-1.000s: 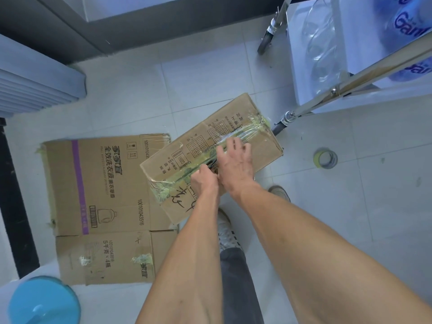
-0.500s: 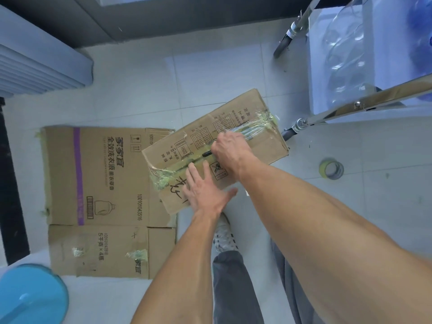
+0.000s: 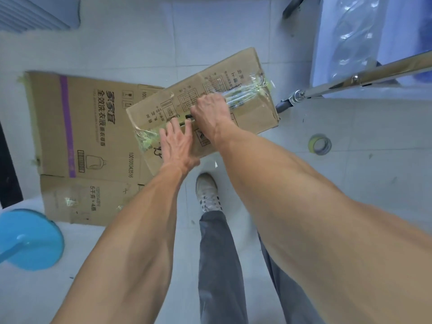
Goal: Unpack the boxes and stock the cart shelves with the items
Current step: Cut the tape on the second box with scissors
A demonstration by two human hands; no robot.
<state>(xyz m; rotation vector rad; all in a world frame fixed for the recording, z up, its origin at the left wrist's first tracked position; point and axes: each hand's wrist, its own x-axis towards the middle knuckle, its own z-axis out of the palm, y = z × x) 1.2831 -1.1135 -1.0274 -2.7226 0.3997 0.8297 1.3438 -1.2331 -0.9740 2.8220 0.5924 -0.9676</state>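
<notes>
"1001043516" is printed on the flattened carton [image 3: 77, 136]. The taped box [image 3: 245, 90] is pressed by the flat left hand [image 3: 177, 146]; a dark tool [image 3: 189, 116] is clenched in the right hand [image 3: 210, 108].

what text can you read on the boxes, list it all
"全效洗衣液": flattened box, large print
"1001043516": flattened box, beside the jug drawing
"5千克×4瓶": flattened box, lower flap
"1.65": taped box, by its small printed table
The remaining small print on both boxes is too blurred to read.
</notes>
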